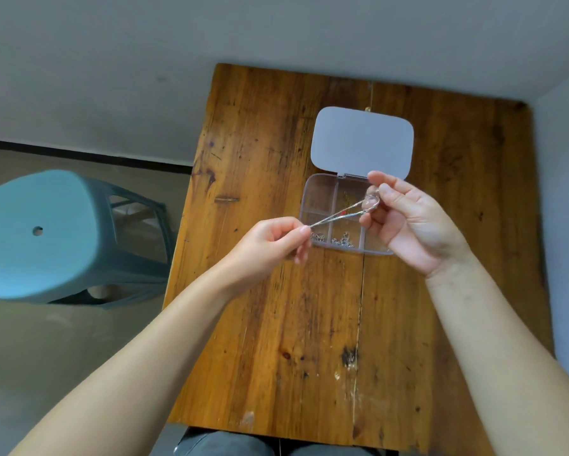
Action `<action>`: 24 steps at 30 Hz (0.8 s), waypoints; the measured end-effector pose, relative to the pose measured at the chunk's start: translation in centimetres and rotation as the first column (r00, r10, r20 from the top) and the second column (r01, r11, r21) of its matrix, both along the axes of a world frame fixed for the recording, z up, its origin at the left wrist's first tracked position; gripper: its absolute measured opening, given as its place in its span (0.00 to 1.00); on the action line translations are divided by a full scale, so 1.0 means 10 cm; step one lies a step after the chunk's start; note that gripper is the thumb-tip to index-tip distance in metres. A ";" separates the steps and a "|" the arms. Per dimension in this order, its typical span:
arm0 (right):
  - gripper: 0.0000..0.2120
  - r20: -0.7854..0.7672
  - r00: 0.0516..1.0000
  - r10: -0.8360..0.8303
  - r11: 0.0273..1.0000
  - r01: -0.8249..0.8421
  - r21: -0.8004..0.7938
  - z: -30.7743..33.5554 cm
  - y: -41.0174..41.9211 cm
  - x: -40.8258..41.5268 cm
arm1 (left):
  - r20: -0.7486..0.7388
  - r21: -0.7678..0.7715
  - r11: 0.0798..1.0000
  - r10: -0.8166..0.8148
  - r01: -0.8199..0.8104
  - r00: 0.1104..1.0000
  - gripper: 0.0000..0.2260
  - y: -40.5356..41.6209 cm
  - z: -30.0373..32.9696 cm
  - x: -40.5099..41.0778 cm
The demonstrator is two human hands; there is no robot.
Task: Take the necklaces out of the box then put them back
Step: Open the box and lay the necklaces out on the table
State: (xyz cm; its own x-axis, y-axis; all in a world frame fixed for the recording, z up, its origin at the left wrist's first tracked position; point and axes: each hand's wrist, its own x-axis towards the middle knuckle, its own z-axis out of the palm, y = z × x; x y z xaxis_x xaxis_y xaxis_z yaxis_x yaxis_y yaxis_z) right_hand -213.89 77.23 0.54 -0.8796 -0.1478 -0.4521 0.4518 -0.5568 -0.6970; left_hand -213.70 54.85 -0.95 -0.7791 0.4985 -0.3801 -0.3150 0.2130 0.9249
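head view: the left hand (270,245) is pinching one end of a silver chain necklace (339,212), the right hand (404,222) is gripping its pendant end, stretching it taut above the clear plastic compartment box (319,195). its frosted lid (362,141) is lying open on the worn wooden table (276,324). judged step: mid-transfer; direction unclear. next move is calling for slack, coiling the fine, tangle-prone links.

Left hand (270,245) pinched, right hand (411,222) half-open.

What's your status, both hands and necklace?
Left hand and right hand pinch necklace taut above open box. More chains in near compartments. Nothing in the way.
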 end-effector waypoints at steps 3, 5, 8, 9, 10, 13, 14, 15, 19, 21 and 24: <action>0.10 0.083 0.995 -0.060 0.989 0.071 -0.132 -0.15 -0.08 0.28 | 0.134 -0.012 0.999 0.033 -0.032 0.990 0.11 -0.26 -0.10 0.13; 0.11 0.134 0.987 -0.091 0.974 0.116 -0.193 -0.24 -0.15 0.48 | 0.218 -0.056 0.998 0.018 -0.006 0.976 0.11 -0.44 -0.22 0.23; 0.11 0.179 0.979 -0.093 0.978 0.124 -0.170 -0.37 -0.31 0.70 | 0.347 -0.137 0.987 -0.035 0.087 0.937 0.09 -0.63 -0.44 0.48; 0.10 0.185 0.980 -0.079 0.986 0.104 -0.131 -0.40 -0.37 0.75 | 0.384 -0.152 0.982 -0.046 0.112 0.922 0.09 -0.66 -0.50 0.59; 0.10 0.186 0.981 -0.058 0.995 0.072 -0.065 -0.43 -0.45 0.77 | 0.413 -0.161 0.979 -0.051 0.128 0.909 0.09 -0.69 -0.54 0.71; 0.10 0.175 0.984 0.031 0.970 -0.072 0.233 -0.49 -0.75 0.74 | 0.460 -0.186 0.973 -0.036 0.136 0.887 0.10 -0.77 -0.62 1.04; 0.10 0.173 0.983 0.057 0.943 -0.110 0.315 -0.51 -0.87 0.70 | 0.466 -0.198 0.973 -0.016 0.122 0.885 0.10 -0.80 -0.63 1.14; 0.09 0.168 0.983 0.078 0.915 -0.137 0.379 -0.53 -0.98 0.66 | 0.467 -0.212 0.973 0.019 0.091 0.884 0.10 -0.82 -0.66 1.22; 0.08 0.159 0.975 0.154 0.792 -0.218 0.571 -0.66 -1.38 0.40 | 0.473 -0.254 0.964 0.200 -0.084 0.858 0.11 -0.91 -0.77 1.41; 0.08 0.182 0.969 0.168 0.726 -0.247 0.642 -0.76 -1.53 0.30 | 0.484 -0.259 0.956 0.254 -0.140 0.838 0.10 -0.95 -0.83 1.43; 0.08 0.213 0.964 0.160 0.613 -0.267 0.744 -0.92 -1.63 0.21 | 0.514 -0.253 0.944 0.316 -0.210 0.798 0.08 -0.94 -0.89 1.41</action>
State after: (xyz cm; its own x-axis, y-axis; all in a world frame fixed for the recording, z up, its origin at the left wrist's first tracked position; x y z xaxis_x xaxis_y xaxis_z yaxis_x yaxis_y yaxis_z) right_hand -211.80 60.94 -8.65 -0.8033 0.1180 -0.5838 0.5916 0.2705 -0.7595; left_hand -199.56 45.42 -9.88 -0.5116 0.1890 -0.8382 -0.8187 0.1889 0.5423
